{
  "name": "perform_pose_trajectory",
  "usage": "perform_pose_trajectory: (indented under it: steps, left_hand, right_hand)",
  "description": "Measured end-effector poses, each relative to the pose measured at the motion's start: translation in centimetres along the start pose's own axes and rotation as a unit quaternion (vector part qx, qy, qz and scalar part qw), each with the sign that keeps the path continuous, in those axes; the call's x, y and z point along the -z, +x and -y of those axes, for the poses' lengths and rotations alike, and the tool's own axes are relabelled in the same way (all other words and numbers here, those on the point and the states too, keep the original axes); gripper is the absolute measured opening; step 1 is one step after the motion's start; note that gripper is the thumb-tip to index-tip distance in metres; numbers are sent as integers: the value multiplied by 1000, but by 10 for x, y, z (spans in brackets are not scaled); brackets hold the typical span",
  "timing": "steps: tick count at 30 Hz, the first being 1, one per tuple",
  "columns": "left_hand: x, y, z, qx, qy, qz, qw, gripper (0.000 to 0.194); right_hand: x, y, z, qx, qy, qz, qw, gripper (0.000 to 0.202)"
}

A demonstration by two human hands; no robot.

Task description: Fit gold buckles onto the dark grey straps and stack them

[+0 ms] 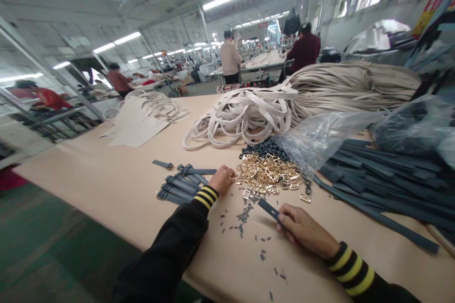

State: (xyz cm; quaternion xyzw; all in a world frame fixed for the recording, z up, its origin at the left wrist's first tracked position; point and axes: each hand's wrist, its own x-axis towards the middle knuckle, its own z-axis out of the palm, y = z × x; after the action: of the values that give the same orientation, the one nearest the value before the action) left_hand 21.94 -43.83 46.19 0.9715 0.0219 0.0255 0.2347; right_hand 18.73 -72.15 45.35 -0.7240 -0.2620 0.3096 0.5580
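Observation:
My right hand (302, 227) grips a short dark blue-grey strap (269, 209) with a slot cut in it, thumb on top. At the left edge of a heap of gold buckles (266, 170), my left hand (222, 180) has its fingers closed at the tips, where a gold buckle (232, 177) partly shows. Small dark cut pieces (243, 215) lie scattered on the table between the hands. To the left of my left hand lies a bundle of dark straps (181, 184) with buckles fitted at their ends.
Behind the buckles are small black loops (268, 147) and clear plastic (316, 137). Long dark strips (384, 184) cover the table's right side. Coiled beige straps (245, 113) and a large beige bundle (355, 83) sit at the back. Several people work farther off.

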Motion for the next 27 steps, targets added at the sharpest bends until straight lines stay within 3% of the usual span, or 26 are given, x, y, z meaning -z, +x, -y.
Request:
perform_pose_trajectory:
  steps: [6,11,16,18,20,23,27]
  left_hand:
    - [2,5,9,13,31,41,999,3]
    - [1,-15,-13,-8,16,41,999,11]
    - [-32,-54,-69,-44,-77,85,992,16]
    - [-51,-68,-92,-45,-210,123,969,14]
    - [-68,-77,-109,-28,-297,124,946,12]
    - [-84,-79,-122,6,-347,93,933,13]
    - [-89,-78,-121,14,-342,53,938,17]
  right_hand:
    - [1,1,0,-2,-11,-1,1000,23]
    - [0,1,-2,-25,35,-8,999,15]
    - [2,4,-8,22,8,-64,998,11]
    - [5,7,-11,49,-18,-107,993,17]
    - [9,9,-14,57,-27,-133,989,21]
    - [13,10,-16,46,-21,-143,988,22]
    - [10,10,-19,51,15,-116,992,22]
